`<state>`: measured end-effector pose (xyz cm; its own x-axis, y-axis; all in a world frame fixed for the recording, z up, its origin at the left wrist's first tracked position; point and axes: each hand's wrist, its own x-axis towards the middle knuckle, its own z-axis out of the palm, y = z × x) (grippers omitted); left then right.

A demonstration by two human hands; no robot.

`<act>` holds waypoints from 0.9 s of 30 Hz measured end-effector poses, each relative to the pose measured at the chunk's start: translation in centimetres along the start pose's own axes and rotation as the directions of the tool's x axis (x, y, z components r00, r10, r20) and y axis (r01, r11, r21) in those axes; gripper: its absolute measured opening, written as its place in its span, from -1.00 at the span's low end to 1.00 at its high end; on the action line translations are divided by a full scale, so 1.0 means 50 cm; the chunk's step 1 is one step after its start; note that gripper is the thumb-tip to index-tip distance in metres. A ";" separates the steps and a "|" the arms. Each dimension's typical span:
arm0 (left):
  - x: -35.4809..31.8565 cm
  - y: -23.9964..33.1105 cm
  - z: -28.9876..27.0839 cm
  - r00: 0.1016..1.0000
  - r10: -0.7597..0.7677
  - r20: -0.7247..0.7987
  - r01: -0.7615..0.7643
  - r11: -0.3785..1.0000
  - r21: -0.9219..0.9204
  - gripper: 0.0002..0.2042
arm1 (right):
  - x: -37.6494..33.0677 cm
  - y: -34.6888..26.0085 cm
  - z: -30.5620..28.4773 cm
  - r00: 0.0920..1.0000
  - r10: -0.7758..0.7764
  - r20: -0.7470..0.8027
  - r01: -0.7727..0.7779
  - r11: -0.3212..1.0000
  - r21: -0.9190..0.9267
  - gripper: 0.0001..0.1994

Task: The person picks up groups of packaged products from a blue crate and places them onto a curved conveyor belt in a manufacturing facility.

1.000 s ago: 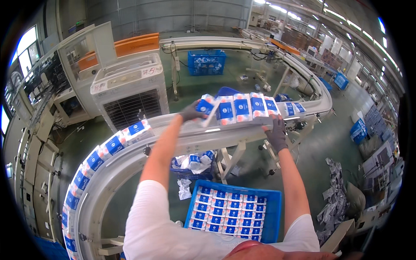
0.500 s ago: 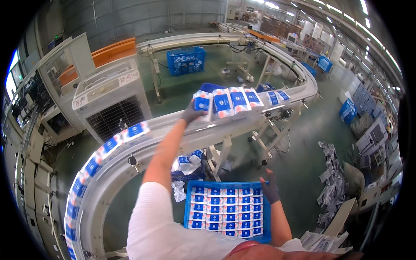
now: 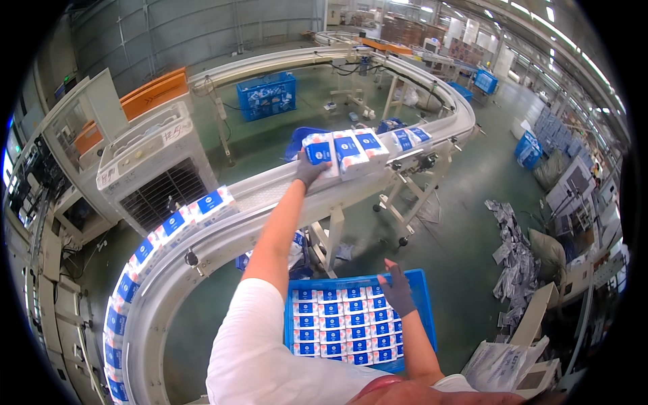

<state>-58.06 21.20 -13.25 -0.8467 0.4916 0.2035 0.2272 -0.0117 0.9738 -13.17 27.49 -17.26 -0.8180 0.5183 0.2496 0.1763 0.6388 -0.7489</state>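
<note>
Left hand (image 3: 309, 172) clamped on blue-white packs (image 3: 344, 150) on the conveyor (image 3: 270, 196); right hand (image 3: 397, 291) spread, empty, above the blue crate (image 3: 424, 310).

Curved white conveyor (image 3: 270, 196) carries blue-white packs (image 3: 344, 148).

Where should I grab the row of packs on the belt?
By its two ends, squeezing inward. The row of packs lies side by side across the belt; the left hand already presses the near end, so bring the right hand to the far end.
</note>
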 end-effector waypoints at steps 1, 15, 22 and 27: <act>0.004 0.012 -0.039 0.993 -0.071 0.099 0.067 0.997 0.039 0.15 | -0.030 0.030 -0.014 1.000 -0.018 0.024 0.019 0.998 -0.056 -0.55; -0.114 0.246 0.250 0.991 0.131 0.033 -0.099 0.545 0.833 -0.05 | -0.272 0.134 -0.080 0.937 0.348 0.022 -0.334 0.914 -0.229 -0.57; -0.061 0.188 0.154 0.979 0.178 0.099 -0.188 0.605 0.774 -0.32 | -0.483 0.292 -0.134 0.779 0.604 -0.167 -0.625 0.768 -0.137 -0.54; -0.057 0.175 0.057 0.931 0.187 0.312 -0.364 0.509 0.780 -0.40 | -0.634 0.376 -0.134 0.685 0.719 -0.114 -0.722 0.651 -0.236 -0.54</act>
<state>-52.30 22.15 -5.58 -0.5957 0.7276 0.3403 0.7992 0.4945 0.3417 19.73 26.87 -35.17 -0.3713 0.8796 -0.2974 0.8342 0.1754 -0.5228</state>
